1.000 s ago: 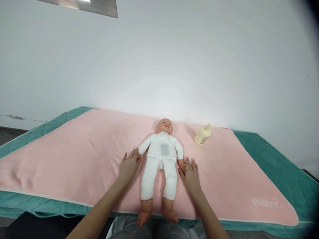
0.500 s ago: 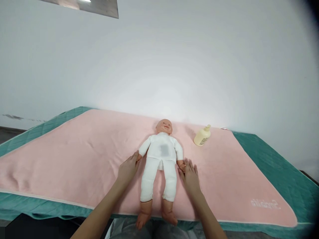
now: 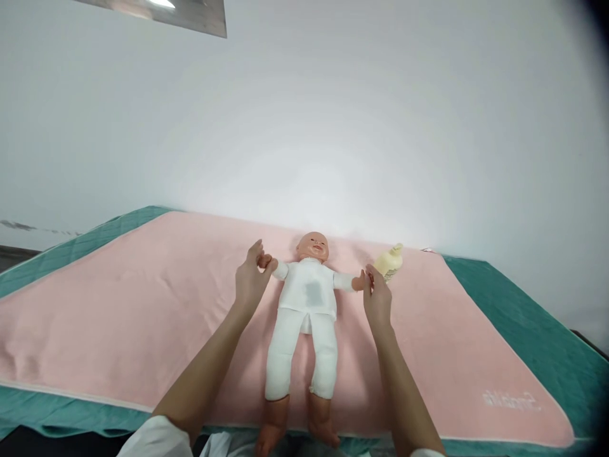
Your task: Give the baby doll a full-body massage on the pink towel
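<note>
1. Currently baby doll [image 3: 307, 285] lies face-up on pink blanket [image 3: 143, 311], feet toward the wearer, arms out sideways.
2. Left hand [image 3: 250, 276]: part-curled, doll's right hand [image 3: 266, 261] held between thumb and fingers.
3. Right hand [image 3: 379, 299]: fingers bent nearly closed, pinching doll's left hand [image 3: 357, 283].
4. Yellow pump bottle [image 3: 392, 259] on blanket just beyond right hand, partly hidden by it.
5. Green quilted bed cover [image 3: 528, 311] under blanket, white wall [image 3: 333, 127] behind.

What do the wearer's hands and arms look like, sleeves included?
The left hand and right hand are ungloved, with no watch or bracelet visible. Both forearms are bare below white sleeves, the right sleeve barely in frame.
</note>
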Available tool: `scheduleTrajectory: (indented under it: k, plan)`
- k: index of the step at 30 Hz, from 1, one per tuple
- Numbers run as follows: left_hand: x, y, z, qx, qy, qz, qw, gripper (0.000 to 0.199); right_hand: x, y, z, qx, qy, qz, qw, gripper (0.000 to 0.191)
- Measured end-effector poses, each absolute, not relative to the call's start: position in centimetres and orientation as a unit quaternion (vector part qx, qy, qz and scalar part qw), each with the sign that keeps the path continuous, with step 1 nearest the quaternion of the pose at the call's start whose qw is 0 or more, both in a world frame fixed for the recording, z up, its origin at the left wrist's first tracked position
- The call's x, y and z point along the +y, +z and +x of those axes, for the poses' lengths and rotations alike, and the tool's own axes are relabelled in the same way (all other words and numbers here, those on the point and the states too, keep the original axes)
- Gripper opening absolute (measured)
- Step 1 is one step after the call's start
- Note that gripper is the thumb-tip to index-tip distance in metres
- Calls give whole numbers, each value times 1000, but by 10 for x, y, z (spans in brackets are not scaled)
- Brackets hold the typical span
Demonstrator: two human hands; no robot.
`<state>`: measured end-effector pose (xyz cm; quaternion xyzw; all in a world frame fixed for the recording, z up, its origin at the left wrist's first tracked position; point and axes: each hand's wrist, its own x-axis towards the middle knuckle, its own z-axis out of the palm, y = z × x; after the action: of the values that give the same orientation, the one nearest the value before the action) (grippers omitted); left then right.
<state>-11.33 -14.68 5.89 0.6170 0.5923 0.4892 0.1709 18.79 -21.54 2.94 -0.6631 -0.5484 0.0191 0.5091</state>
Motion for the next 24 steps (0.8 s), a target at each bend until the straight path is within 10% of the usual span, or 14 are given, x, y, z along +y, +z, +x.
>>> scheduleTrajectory:
  k: [11, 24]
  plan:
    - [-60, 13, -48, 505, 493, 683, 190, 79, -93, -27, 167, -605, 59, -613, 505, 73]
    - [-34, -20, -54, 574, 309, 730, 203, 56, -92, -22, 164, -642, 72, -659, 385, 42]
